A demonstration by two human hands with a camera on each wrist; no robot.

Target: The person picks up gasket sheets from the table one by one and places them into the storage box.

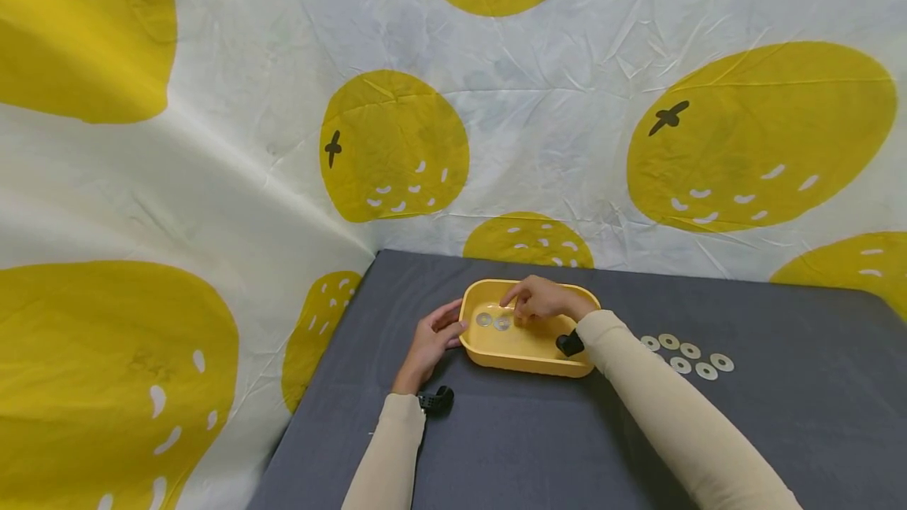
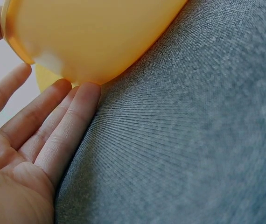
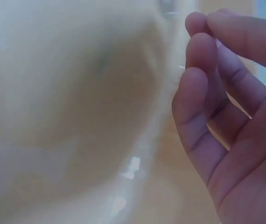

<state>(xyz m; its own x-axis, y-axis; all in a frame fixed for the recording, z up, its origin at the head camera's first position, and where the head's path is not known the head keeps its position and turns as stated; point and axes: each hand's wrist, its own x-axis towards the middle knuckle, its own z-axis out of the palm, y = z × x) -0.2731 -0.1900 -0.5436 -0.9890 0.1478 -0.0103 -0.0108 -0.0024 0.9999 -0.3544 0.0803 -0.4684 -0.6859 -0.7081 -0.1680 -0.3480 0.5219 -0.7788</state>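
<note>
Room is running short on your left, where the edge of the grey cloth-covered table (image 1: 510,439) is slanting past your left hand (image 1: 431,337); wider cloth is stretching in front of the yellow tray (image 1: 524,367) and beyond the flat rings (image 1: 690,350) at right, which your right sleeve (image 1: 659,400) is partly covering; a white sheet (image 1: 538,124) with yellow shapes (image 1: 397,148) is hanging behind and at left; the tray is standing left of the rings, holding two discs (image 1: 502,323) near its left end; your left hand is touching that end, fingers nearly straight, thumb at the rim; your right hand (image 1: 544,297) is hanging over the inside, fingers bent, fingertips sitting close to the thumb; I cannot tell whether they are pinching anything.
</note>
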